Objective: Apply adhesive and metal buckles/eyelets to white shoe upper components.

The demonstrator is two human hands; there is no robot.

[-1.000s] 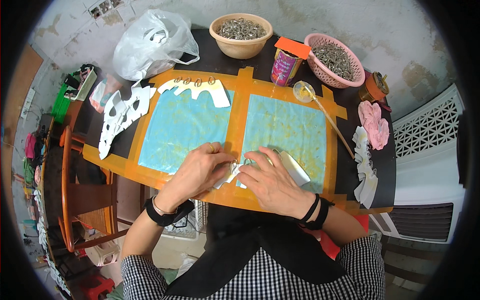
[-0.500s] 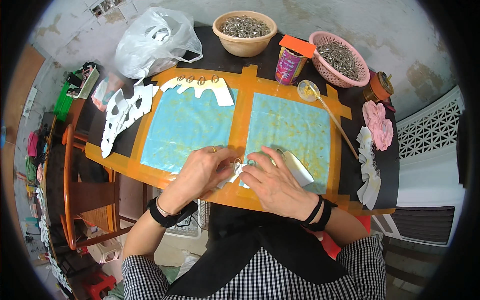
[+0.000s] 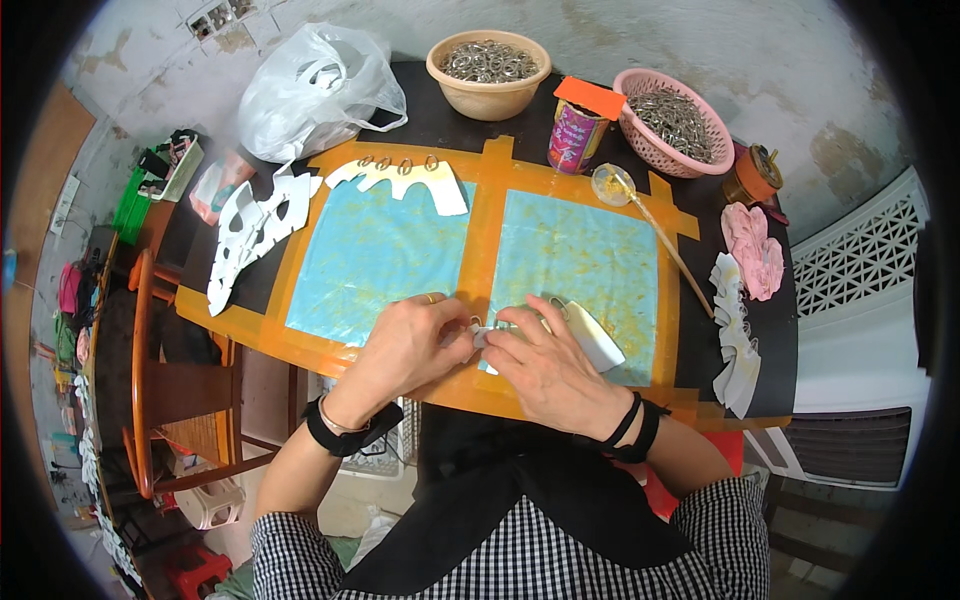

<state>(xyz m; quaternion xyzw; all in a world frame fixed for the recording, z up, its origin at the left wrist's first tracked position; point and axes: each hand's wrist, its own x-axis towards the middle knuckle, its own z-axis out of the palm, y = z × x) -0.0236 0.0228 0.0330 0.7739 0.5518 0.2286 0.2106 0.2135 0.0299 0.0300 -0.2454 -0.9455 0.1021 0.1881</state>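
Over the table's near edge, my left hand (image 3: 412, 342) and my right hand (image 3: 552, 375) come close together. Their fingers pinch a white scalloped strip (image 3: 597, 343) that carries metal rings (image 3: 560, 304). Its wider end sticks out beyond my right fingers; the part between the fingertips is mostly covered. A similar strip (image 3: 440, 188) with several rings along its yellowish edge lies at the top of the left blue sheet (image 3: 375, 265). Under my right hand is the right blue sheet (image 3: 580, 245), smeared with yellow.
Behind stand a plastic bag (image 3: 315, 95), a beige bowl (image 3: 487, 95) of rings, a purple can (image 3: 577, 140) and a pink basket (image 3: 690, 150) of rings. A brush (image 3: 672, 252) rests on a small dish (image 3: 612, 185). White pieces (image 3: 255, 232) lie at left, folded strips (image 3: 737, 350) at right.
Both hands stay in nearly the same place, with small finger movements on the strip. The bit of strip that showed below my left fingers is now hidden. The view has shifted slightly.
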